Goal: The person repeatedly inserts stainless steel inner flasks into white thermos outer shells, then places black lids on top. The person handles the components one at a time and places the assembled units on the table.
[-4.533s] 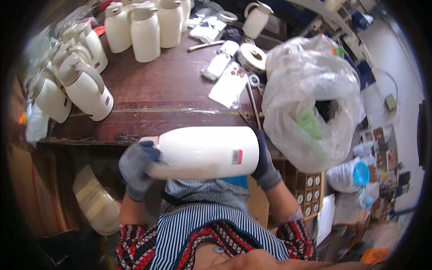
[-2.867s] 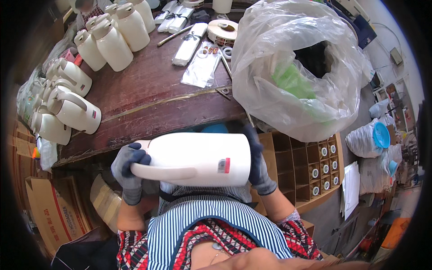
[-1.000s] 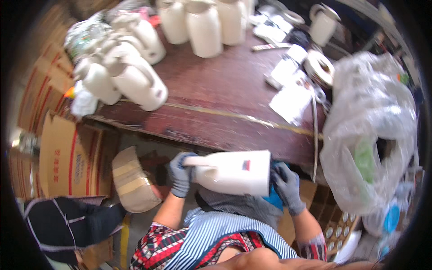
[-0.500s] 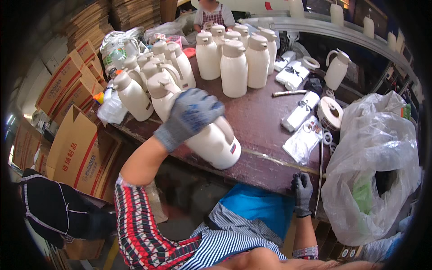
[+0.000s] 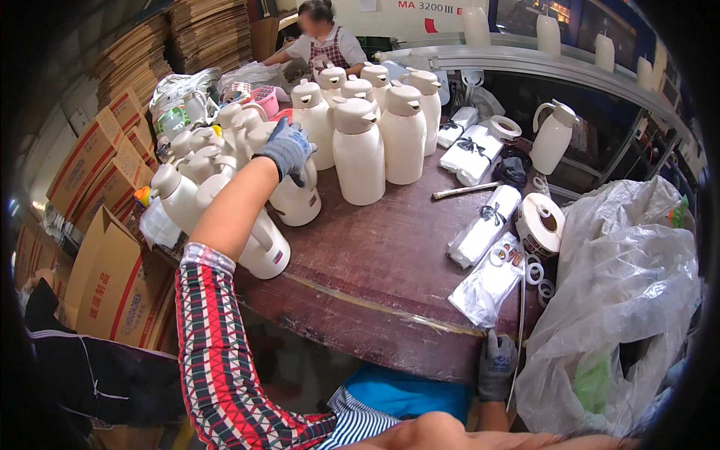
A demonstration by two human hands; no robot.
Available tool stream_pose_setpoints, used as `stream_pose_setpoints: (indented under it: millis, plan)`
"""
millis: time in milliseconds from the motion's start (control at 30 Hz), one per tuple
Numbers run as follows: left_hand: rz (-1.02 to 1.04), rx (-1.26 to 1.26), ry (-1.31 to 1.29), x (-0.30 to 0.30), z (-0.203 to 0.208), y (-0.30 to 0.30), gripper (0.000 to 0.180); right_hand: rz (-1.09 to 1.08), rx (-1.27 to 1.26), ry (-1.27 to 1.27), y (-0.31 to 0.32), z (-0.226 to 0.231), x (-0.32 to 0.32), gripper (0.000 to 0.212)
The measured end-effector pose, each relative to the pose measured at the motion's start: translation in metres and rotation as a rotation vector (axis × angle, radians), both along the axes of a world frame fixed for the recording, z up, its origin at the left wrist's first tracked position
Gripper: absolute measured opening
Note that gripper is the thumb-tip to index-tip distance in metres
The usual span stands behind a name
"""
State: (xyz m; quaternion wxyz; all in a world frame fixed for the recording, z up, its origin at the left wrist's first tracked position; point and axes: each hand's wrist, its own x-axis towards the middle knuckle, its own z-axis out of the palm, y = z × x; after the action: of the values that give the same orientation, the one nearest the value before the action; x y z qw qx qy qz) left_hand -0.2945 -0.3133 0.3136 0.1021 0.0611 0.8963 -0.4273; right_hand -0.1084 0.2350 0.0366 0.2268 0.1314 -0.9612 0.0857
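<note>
My left hand (image 5: 289,152), in a grey-blue work glove, reaches over the table at the upper part of a cream vacuum jug (image 5: 296,205). Its fingers and thumb are apart beside the handle; whether the palm touches the jug is hidden. Nearer me another cream jug (image 5: 266,251) stands at the table's left front edge, partly behind my forearm. In a grey glove, my right hand (image 5: 498,365) rests at the front right table edge with nothing visible in it, below a clear bag of flat white packets (image 5: 486,289).
Several cream jugs (image 5: 360,161) crowd the back of the dark table (image 5: 360,259). On the right lie tied white bundles (image 5: 487,225), a label roll (image 5: 540,223) and a large plastic bag (image 5: 607,307). Cartons (image 5: 112,285) stand left. A co-worker (image 5: 330,45) sits at the far side.
My left hand has let go of the nearer jug, now upright at the left edge, and moved farther back to another jug. My right hand stays at the table edge. The co-worker has leaned sideways.
</note>
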Motion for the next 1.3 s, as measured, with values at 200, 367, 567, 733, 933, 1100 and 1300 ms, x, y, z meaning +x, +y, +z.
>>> stream_pose_setpoints:
  millis: [200, 367, 567, 733, 933, 1100, 1300]
  plan:
    - [0.269, 0.930, 0.877, -0.117, -0.010, 0.018, 0.110, 0.001, 0.007, -0.109, -0.023, 0.026, 0.009, 0.055]
    - [0.134, 0.879, 0.638, -0.139, -0.030, 0.048, 0.084, 0.126, -0.202, -0.149, -0.016, 0.056, 0.065, 0.063]
    - [-0.325, 1.354, 0.572, 0.119, -0.066, 0.065, 0.076, 0.176, -0.262, -0.120, 0.051, 0.057, 0.180, 0.048]
    - [0.031, 2.415, 0.229, 0.273, -0.129, 0.153, 0.066, -0.804, -0.466, 0.231, 0.192, 0.005, 0.288, 0.034]
    - [0.312, 2.606, -0.135, 0.332, -0.260, 0.190, 0.041, -1.382, -0.287, -0.304, 0.410, -0.085, 0.373, 0.047]
    - [0.060, 1.918, 0.054, 0.316, -0.238, 0.194, 0.036, -1.304, -0.281, -0.636, 0.473, -0.142, 0.405, 0.067]
    - [-0.308, 1.480, 0.572, 0.282, -0.172, 0.260, 0.034, -1.237, -0.297, -0.730, 0.477, -0.142, 0.416, 0.069]
